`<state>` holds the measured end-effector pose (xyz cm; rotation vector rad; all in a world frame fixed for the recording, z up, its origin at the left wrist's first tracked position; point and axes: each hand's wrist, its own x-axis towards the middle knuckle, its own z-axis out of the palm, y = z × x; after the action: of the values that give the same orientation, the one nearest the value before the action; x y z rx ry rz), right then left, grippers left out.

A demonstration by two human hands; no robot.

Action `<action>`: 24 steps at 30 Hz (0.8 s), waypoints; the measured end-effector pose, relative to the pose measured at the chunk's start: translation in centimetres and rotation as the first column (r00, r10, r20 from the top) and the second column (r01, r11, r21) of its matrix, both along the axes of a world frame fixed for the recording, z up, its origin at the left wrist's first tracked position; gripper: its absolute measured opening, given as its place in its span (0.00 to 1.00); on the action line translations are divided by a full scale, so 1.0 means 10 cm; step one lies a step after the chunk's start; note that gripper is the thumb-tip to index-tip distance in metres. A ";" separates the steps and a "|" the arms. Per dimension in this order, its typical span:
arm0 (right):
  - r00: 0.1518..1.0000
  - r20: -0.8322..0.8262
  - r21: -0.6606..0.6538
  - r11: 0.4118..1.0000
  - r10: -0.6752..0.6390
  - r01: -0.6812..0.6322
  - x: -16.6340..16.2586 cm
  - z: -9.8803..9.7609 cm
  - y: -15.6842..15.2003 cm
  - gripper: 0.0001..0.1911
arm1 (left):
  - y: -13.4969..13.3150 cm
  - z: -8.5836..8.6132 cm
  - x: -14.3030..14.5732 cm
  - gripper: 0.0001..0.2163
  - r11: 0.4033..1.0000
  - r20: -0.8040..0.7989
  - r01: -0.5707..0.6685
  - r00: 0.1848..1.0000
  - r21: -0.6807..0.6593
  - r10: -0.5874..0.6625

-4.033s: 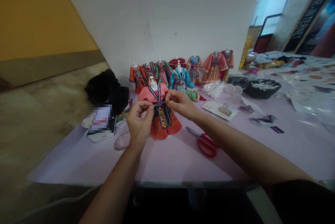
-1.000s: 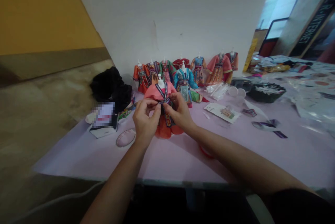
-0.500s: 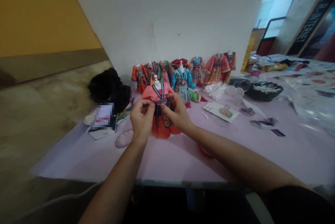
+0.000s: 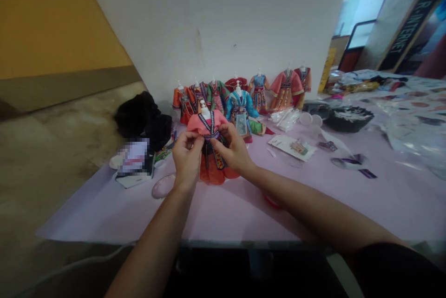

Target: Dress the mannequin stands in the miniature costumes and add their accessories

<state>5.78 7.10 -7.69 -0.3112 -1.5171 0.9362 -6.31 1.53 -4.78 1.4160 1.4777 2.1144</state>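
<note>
A small doll dress (image 4: 213,175) stands upright on a white headless doll form (image 4: 204,111) near the middle of the table. Its top is pink with a dark patterned collar, its skirt orange-red with a dark panel, and a purple band circles the waist. My left hand (image 4: 187,151) is closed at the left side of that waist, thumb and fingers pinching the dress. On the other side, my right hand (image 4: 234,149) grips the waist in the same way, thumb across the front. The fingertips partly hide the band and sleeves.
Behind stand several dressed doll forms, a blue one (image 4: 240,102) nearest. Left are a black cloth bundle (image 4: 137,114) and a clear oval dish (image 4: 163,186). A printed card (image 4: 291,147), purple ribbon (image 4: 348,161) and dark bowl (image 4: 350,119) lie right. A red ring-like object (image 4: 271,201) is under my right forearm.
The view has shifted slightly. Both hands keep their hold at the waist, and the doll form's neck leans a little more to the left.
</note>
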 end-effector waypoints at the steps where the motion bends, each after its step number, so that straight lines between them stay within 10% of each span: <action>1: 1.000 0.003 -0.003 1.000 -0.001 0.001 0.00 0.00 0.00 0.12 | 0.00 -0.01 0.00 0.06 1.000 -0.001 0.000 1.000 -0.003 0.000; 12: 1.000 0.007 -0.045 0.999 -0.012 0.012 -0.03 -0.01 0.02 0.13 | -0.29 -0.20 0.13 0.16 0.958 -0.554 -0.216 0.782 0.190 0.286; 24: 0.996 0.025 -0.039 0.996 -0.085 0.086 -0.01 0.03 -0.01 0.14 | -0.25 -0.37 0.13 0.25 0.974 -0.571 -0.178 0.789 0.139 0.226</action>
<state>5.67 6.98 -7.36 -0.4139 -1.4959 0.8983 -5.03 -0.95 -8.51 2.1731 1.8370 1.9532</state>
